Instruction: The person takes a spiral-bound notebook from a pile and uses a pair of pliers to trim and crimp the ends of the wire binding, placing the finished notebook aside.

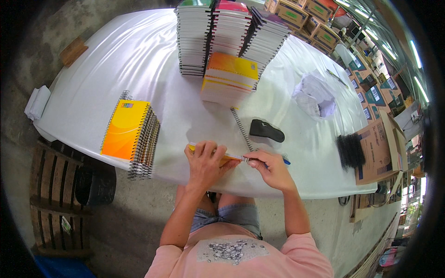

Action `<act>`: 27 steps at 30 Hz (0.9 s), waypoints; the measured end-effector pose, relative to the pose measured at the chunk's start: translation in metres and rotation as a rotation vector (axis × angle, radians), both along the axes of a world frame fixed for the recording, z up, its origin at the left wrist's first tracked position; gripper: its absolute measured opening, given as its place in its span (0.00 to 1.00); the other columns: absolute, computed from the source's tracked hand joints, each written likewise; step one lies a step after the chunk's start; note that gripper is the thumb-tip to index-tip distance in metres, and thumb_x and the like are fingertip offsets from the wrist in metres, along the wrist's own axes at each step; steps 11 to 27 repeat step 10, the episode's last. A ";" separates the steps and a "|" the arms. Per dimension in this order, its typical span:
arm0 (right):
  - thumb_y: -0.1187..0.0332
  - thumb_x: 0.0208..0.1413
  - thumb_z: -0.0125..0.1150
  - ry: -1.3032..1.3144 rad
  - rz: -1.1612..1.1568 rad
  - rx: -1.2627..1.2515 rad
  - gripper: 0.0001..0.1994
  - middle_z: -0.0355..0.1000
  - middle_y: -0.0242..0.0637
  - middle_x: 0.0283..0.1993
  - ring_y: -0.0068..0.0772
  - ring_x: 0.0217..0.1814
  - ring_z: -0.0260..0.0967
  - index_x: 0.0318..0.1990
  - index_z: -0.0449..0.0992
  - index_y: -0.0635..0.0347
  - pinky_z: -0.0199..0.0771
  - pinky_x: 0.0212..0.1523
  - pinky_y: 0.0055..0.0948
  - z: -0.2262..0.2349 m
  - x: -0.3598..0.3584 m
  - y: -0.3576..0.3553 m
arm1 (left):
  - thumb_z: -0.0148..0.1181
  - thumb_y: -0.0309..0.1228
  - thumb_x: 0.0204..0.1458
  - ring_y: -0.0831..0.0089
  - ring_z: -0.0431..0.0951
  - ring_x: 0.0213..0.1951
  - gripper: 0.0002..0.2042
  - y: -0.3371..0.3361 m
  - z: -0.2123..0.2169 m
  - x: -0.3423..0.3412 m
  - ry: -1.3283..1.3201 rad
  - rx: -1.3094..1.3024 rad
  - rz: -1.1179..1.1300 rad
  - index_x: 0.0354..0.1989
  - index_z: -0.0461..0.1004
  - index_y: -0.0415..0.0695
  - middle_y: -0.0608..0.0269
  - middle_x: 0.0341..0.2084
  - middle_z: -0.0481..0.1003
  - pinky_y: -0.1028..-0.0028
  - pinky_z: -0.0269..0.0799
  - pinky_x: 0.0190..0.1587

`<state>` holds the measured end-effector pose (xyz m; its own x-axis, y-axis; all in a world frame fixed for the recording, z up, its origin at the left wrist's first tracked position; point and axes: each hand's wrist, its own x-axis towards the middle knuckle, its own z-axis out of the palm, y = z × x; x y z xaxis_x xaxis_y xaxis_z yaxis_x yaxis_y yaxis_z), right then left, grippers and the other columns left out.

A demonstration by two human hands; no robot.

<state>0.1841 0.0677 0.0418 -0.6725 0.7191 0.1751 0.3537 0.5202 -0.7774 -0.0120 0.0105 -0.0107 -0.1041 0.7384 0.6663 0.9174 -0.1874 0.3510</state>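
Note:
My left hand [206, 162] is closed around a thin yellow-orange notebook [231, 158], seen nearly edge-on near the table's front edge. Against that notebook's right end, my right hand [270, 169] pinches a dark spiral binding coil [241, 127]. The coil's free length runs away from me toward a stack of yellow-covered notebook blocks [229, 78]. Beyond the right fingers, the tip of a blue tool [287, 161] pokes out; its kind is hidden. A black, elongated, rounded object [267, 130] lies just past the right hand.
Coil-bound yellow notebooks [125, 129] are piled at the left. Tall notebook stacks [232, 30] stand at the back. Crumpled white wrapping [315, 95] lies to the right, near a cardboard box [378, 150] with many black coils [351, 151]. A black bin [96, 185] stands below the table's left side.

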 end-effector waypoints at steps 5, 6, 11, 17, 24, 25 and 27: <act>0.77 0.52 0.53 -0.189 -0.007 -0.720 0.15 0.69 0.40 0.44 0.30 0.36 0.69 0.48 0.72 0.59 0.69 0.36 0.28 0.017 -0.008 0.018 | 0.69 0.48 0.32 0.64 0.64 0.40 0.20 -0.002 0.002 -0.008 -0.017 0.019 -0.021 0.30 0.71 0.52 0.67 0.31 0.65 0.58 0.53 0.44; 0.76 0.53 0.53 -0.086 -0.025 -0.311 0.17 0.69 0.43 0.44 0.31 0.40 0.69 0.51 0.70 0.57 0.68 0.40 0.30 0.008 0.002 0.031 | 0.70 0.48 0.31 0.63 0.63 0.40 0.20 -0.003 0.006 -0.011 -0.016 -0.016 -0.064 0.30 0.71 0.52 0.67 0.31 0.65 0.58 0.53 0.45; 0.56 0.50 0.64 -0.663 -0.392 0.044 0.30 0.62 0.38 0.58 0.43 0.60 0.59 0.60 0.61 0.49 0.57 0.58 0.51 -0.016 0.037 0.091 | 0.68 0.47 0.34 0.63 0.62 0.42 0.19 -0.013 0.012 -0.022 -0.009 -0.098 -0.207 0.30 0.71 0.51 0.66 0.31 0.66 0.57 0.53 0.46; 0.56 0.50 0.64 -0.663 -0.392 0.044 0.30 0.62 0.38 0.58 0.43 0.60 0.59 0.60 0.61 0.49 0.57 0.58 0.51 -0.016 0.037 0.091 | 0.68 0.47 0.34 0.63 0.62 0.42 0.19 -0.013 0.012 -0.022 -0.009 -0.098 -0.207 0.30 0.71 0.51 0.66 0.31 0.66 0.57 0.53 0.46; 0.56 0.50 0.64 -0.663 -0.392 0.044 0.30 0.62 0.38 0.58 0.43 0.60 0.59 0.60 0.61 0.49 0.57 0.58 0.51 -0.016 0.037 0.091 | 0.68 0.47 0.34 0.63 0.62 0.42 0.19 -0.013 0.012 -0.022 -0.009 -0.098 -0.207 0.30 0.71 0.51 0.66 0.31 0.66 0.57 0.53 0.46; 0.56 0.50 0.64 -0.663 -0.392 0.044 0.30 0.62 0.38 0.58 0.43 0.60 0.59 0.60 0.61 0.49 0.57 0.58 0.51 -0.016 0.037 0.091 | 0.68 0.47 0.34 0.63 0.62 0.42 0.19 -0.013 0.012 -0.022 -0.009 -0.098 -0.207 0.30 0.71 0.51 0.66 0.31 0.66 0.57 0.53 0.46; 0.56 0.50 0.64 -0.663 -0.392 0.044 0.30 0.62 0.38 0.58 0.43 0.60 0.59 0.60 0.61 0.49 0.57 0.58 0.51 -0.016 0.037 0.091 | 0.68 0.47 0.34 0.63 0.62 0.42 0.19 -0.013 0.012 -0.022 -0.009 -0.098 -0.207 0.30 0.71 0.51 0.66 0.31 0.66 0.57 0.53 0.46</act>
